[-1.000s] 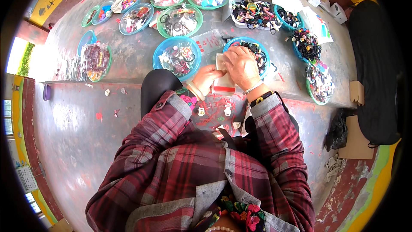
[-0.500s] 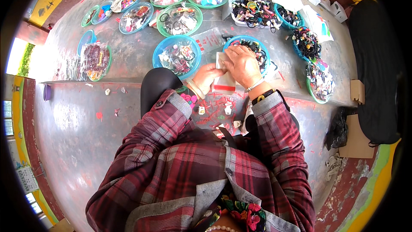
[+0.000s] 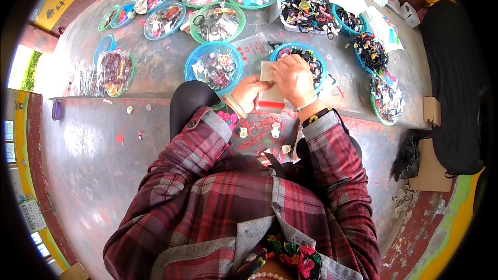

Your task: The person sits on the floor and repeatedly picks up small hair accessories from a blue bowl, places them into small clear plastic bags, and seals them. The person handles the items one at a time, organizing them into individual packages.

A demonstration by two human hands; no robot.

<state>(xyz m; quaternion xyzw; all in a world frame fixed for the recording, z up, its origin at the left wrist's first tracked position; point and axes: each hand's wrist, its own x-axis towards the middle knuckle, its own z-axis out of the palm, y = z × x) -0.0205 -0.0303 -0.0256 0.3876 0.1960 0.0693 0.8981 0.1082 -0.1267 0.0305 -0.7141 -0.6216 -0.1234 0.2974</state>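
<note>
My left hand (image 3: 246, 94) is closed on the left edge of a flat, pale plastic bag (image 3: 271, 96) with a red strip across its near end. Over the bag's right side lies my right hand (image 3: 294, 79), its fingers bent and pressed together near the upper part. Whatever sits between those fingertips is too small to make out. Just beyond my right hand is a blue basket (image 3: 324, 67) of dark hair ties, partly hidden by the hand. Left of my hands stands another blue basket (image 3: 189, 70) with small clear packets.
Several more baskets stand farther back, including a green basket (image 3: 193, 33) and a white tub (image 3: 284, 27) of hair ties. A clear printed bag (image 3: 251, 47) lies between the near baskets. Red scraps (image 3: 257, 130) and small white cards (image 3: 275, 130) litter the floor below my hands.
My right hand's fingers have bent and drawn in on the bag, where they lay flatter before. The bag's near end is tilted slightly differently. My left hand keeps its hold.
</note>
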